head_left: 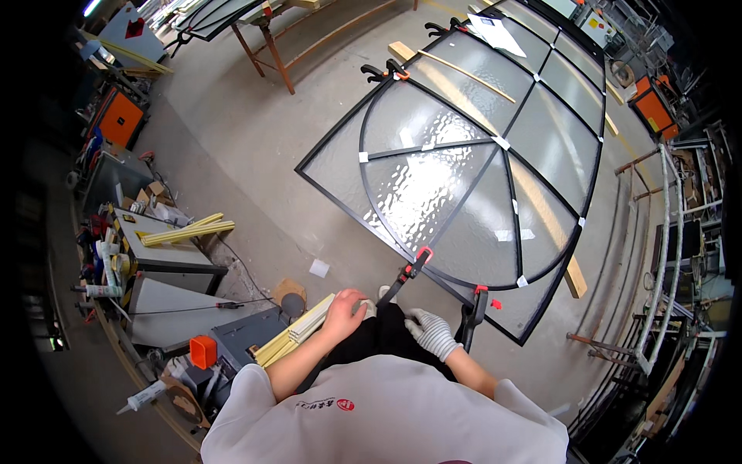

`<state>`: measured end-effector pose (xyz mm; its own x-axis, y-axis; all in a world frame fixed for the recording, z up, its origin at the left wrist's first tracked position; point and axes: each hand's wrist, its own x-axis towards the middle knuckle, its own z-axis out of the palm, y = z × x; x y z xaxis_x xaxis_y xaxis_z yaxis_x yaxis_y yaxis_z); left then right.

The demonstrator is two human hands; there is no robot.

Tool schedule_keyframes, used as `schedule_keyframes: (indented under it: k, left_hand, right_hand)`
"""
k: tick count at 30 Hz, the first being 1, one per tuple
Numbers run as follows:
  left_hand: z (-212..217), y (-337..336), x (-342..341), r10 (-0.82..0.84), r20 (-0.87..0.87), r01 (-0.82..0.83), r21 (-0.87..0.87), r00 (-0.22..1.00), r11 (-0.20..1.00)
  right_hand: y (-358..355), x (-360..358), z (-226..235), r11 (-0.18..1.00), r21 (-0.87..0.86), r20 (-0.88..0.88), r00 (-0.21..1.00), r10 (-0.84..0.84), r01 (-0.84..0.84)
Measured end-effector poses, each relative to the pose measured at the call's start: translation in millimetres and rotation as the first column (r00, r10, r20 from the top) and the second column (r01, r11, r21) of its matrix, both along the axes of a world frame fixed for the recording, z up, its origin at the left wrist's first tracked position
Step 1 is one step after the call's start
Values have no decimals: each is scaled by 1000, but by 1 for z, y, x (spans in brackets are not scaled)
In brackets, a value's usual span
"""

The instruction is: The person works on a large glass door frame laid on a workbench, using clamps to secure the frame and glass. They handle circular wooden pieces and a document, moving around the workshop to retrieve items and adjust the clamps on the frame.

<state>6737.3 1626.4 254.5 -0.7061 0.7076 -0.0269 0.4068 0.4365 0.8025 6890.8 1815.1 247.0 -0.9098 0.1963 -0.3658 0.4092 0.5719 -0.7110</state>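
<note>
My bare left hand (345, 312) is low over my lap, beside a bundle of pale yellow and white strips (297, 334). Its fingers are curled; a whitish bit shows at the fingertips, too small to name. On my right hand (433, 332) is a striped grey-white knit glove. Its fingers lie stretched out over my dark trousers, holding nothing. Just beyond my hands stands a large textured glass panel (433, 185) with black curved and straight bars. Red-and-black clamps, one central (410, 272) and one to the right (474, 308), grip its near edge.
White tape pieces (502, 143) mark the bar joints. Timber planks (573, 271) lie under the panel. More clamps (386, 73) sit on its far left edge. A grey cabinet (171, 309) is at left, a metal rack (663, 255) at right, a rust-coloured bench (282, 58) behind.
</note>
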Motion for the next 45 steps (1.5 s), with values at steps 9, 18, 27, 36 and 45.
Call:
schedule_keyframes:
  k: [9, 18, 27, 36, 45]
  left_hand:
    - [5, -62, -61, 143, -52, -148, -123, 988, 981]
    - [-31, -57, -177, -246, 135, 261, -109, 960, 959]
    - [-52, -119, -440, -292, 57, 293, -9, 955, 956]
    - [-53, -200, -599, -74, 64, 79, -66, 995, 995]
    - [-29, -102, -666, -296, 56, 298, -49, 954, 953]
  right_hand:
    - [-29, -89, -42, 1000, 18, 183, 983, 1, -4]
    - [-47, -147, -19, 920, 240, 375, 845, -381, 309]
    - [-151, -327, -5, 951, 263, 245, 943, -226, 160]
    - [-95, -529, -11, 688, 573, -122, 877, -466, 445]
    - [-46, -559, -43, 570, 627, -225, 824, -521, 531]
